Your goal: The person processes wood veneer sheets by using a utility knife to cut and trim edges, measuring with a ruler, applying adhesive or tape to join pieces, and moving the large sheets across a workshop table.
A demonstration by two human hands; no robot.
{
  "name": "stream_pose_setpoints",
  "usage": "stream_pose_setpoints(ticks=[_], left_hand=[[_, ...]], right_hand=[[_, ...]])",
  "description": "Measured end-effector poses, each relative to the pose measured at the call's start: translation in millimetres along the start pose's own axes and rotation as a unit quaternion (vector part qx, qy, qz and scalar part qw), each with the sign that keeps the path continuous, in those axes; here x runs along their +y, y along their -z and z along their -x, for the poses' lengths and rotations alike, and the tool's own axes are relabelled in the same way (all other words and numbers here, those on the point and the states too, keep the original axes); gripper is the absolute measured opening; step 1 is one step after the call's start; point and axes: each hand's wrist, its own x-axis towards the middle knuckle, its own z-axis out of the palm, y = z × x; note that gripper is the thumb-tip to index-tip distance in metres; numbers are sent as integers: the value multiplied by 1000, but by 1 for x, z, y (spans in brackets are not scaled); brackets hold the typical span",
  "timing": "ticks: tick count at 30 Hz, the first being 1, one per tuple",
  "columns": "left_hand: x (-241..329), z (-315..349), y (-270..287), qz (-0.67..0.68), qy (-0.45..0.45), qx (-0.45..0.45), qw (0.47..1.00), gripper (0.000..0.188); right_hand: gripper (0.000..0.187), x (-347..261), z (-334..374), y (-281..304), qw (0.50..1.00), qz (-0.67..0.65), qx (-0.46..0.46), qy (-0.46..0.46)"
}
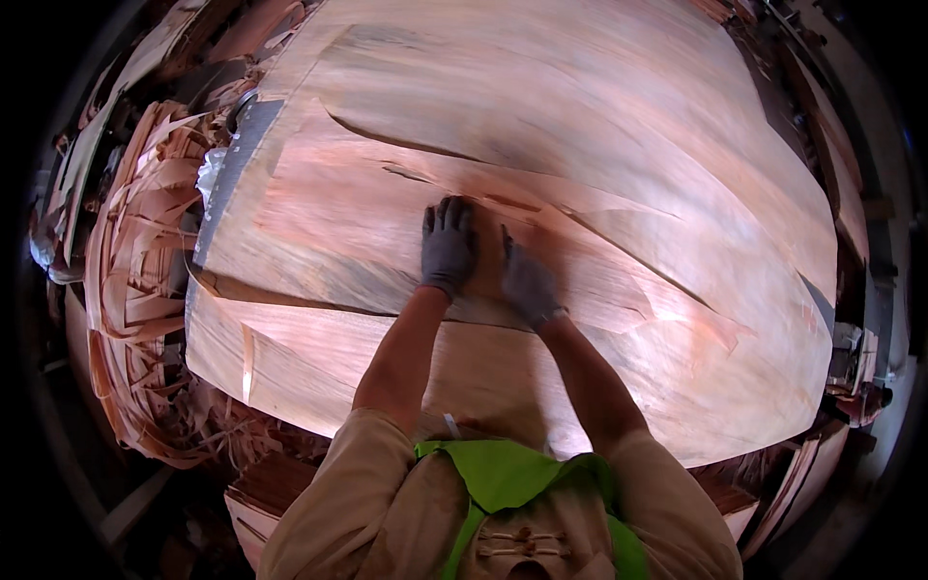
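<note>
A broad stack of thin wood veneer sheets (580,106) spreads across the table before me. My left hand (449,246), in a dark grey glove, rests flat on a pinkish veneer piece (333,198), its fingers stretched away from me. Just right of it my right hand (529,282), also gloved, lies tilted on the same surface with a finger pointing forward; its other fingers are partly hidden. A narrow split (512,203) shows in the veneer beyond my fingertips. Another long gap (638,256) runs off to the right. Neither hand grips anything visible.
Curled veneer strips (140,261) are heaped along the left side. A grey metal edge (237,174) borders the table's left. Dark stacked boards (812,116) stand at the right, and a wood stack (261,498) sits below the near left edge.
</note>
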Motion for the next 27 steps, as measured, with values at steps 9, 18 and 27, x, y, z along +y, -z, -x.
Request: stream_pose_setpoints(ticks=[9, 18, 27], left_hand=[[12, -4, 20, 25, 14, 22, 999, 64], [13, -5, 13, -61, 51, -29, 996, 59], [38, 28, 4, 138, -54, -14, 989, 56]], right_hand=[[32, -48, -96, -16, 997, 19, -80, -14], [21, -5, -13, -23, 995, 61, -9, 83], [32, 11, 30, 15, 987, 84, -136, 3]])
